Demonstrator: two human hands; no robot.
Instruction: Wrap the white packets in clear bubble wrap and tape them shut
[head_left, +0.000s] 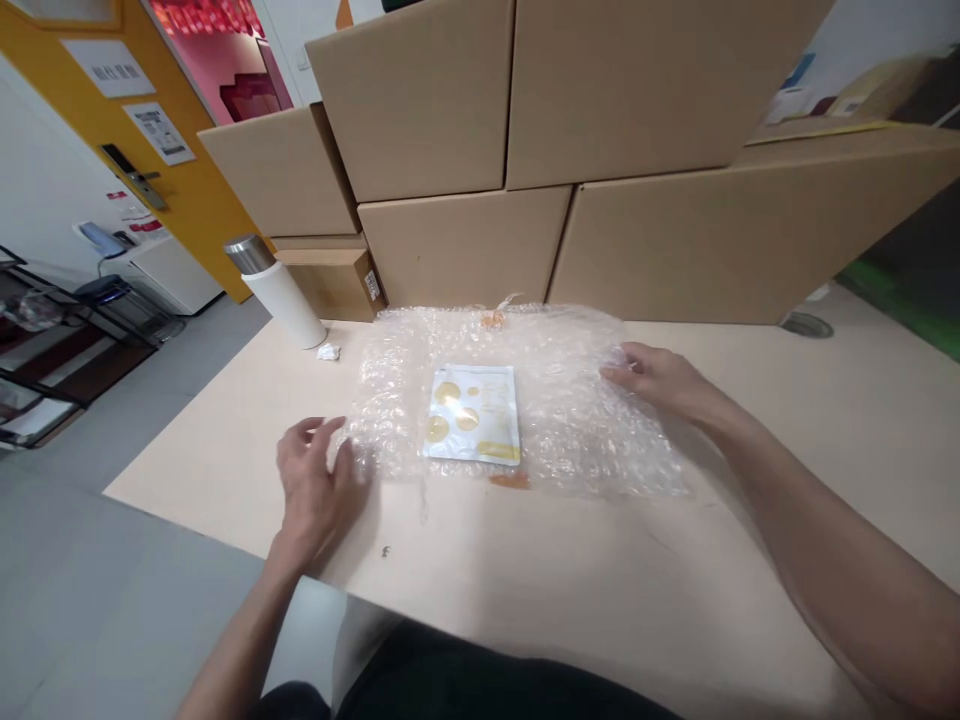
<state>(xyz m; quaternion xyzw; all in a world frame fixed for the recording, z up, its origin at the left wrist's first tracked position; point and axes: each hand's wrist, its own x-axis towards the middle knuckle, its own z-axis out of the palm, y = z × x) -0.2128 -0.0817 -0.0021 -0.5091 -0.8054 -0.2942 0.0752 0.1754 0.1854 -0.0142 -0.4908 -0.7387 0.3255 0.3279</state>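
A sheet of clear bubble wrap (577, 420) lies spread over the table, with a flat white sachet (491, 400) printed with gold circles resting on its middle. At the sheet's left edge is my left hand (311, 475), its fingers loosely curved and its thumb apart from the index finger; contact with the wrap is hard to judge. My right hand (667, 380) pinches the wrap's right edge between thumb and fingers. Bits of orange tape (510, 481) show at the wrap's near and far edges.
Large cardboard boxes (461, 250) are stacked along the table's back. A white bottle with a steel cap (281, 300) stands back left, beside a small brown box (330, 280) and a crumpled white scrap (328, 352). The wooden table (450, 570) ends near my lap.
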